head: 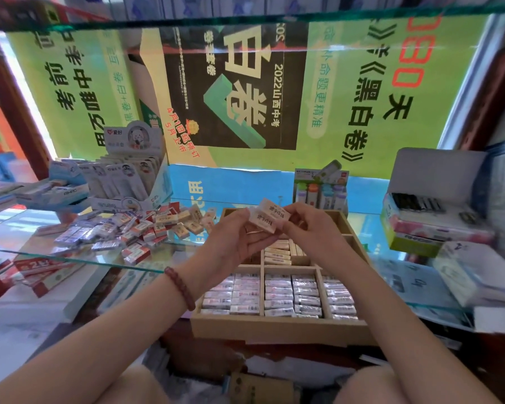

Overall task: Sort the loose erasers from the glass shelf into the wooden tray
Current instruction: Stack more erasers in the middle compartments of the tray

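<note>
Centrally, left hand [233,240] and right hand [312,228] together pinch cream erasers [270,218] above the wooden tray [277,330]; the loose pile [129,228] lies at nine o'clock on the glass shelf [70,259]. Step, apparently: aligning them. Next: seating them beside the matching cream row [277,253].

Glass shelf [70,259] | left: heap of loose erasers [114,231], lying against one another | rear left: open display carton [129,182], blue boxes [53,192] just beside it | centre: wooden tray [274,328], compartments filled with rowed erasers | behind tray: upright pack [321,188] | right: stacked boxes [426,228], white packets [475,272]
</note>
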